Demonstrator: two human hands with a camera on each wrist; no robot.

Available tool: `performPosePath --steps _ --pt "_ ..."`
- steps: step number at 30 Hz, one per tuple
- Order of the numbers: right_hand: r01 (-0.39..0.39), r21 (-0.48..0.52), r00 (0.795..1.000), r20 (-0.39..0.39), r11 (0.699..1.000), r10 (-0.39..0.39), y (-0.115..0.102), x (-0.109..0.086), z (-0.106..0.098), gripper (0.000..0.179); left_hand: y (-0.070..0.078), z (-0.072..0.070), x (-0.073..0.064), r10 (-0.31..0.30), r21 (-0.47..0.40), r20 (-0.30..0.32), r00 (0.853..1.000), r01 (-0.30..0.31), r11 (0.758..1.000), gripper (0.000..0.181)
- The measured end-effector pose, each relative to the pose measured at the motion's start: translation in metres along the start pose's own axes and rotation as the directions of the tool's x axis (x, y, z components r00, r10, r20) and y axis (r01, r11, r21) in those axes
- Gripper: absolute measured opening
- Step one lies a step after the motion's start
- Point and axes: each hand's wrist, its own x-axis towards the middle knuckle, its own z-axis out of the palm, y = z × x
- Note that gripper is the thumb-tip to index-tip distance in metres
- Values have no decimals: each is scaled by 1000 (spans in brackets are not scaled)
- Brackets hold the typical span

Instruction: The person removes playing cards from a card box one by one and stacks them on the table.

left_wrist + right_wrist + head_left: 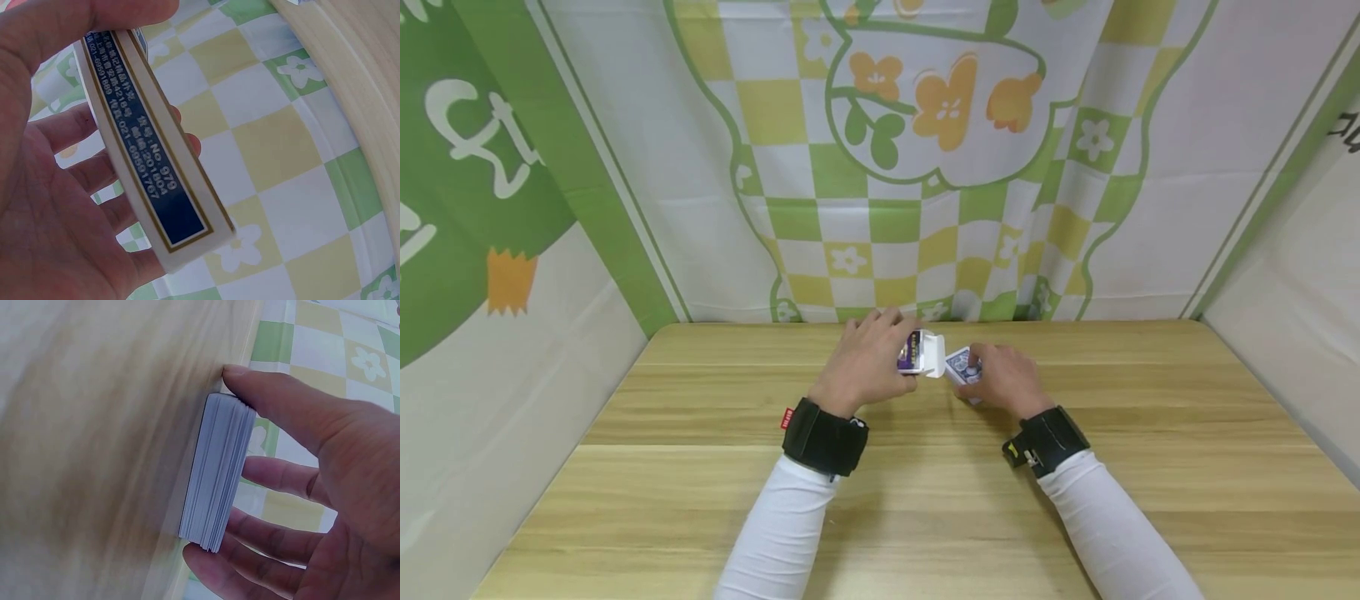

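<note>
My left hand (868,360) grips a playing-card box (912,353) between thumb and fingers. The box's white end flap (935,356) is folded out towards the right. In the left wrist view, a narrow side of the card box (150,140) shows dark blue with printed characters and numbers. To the right of the box, my right hand (1009,382) holds a deck of playing cards (959,365) with blue patterned backs. In the right wrist view, the thumb and fingers clasp opposite ends of the deck (215,472), whose stacked white edges face the camera.
Both hands are over a light wooden table (917,517), towards its far edge. Behind it hangs a green, yellow and white checked curtain (895,217). Cloth panels also flank the table on the left and right.
</note>
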Motion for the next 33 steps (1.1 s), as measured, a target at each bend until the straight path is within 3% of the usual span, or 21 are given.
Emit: performPosePath --steps 15,33 --pt "-10 5 1000 5 1000 10 -2 -1 -1 54 0 0 0 2 2 -1 1000 -2 1000 73" --pt "-32 27 999 -4 999 32 -1 -1 0 68 -1 1 0 4 0 -10 1000 -4 1000 73"
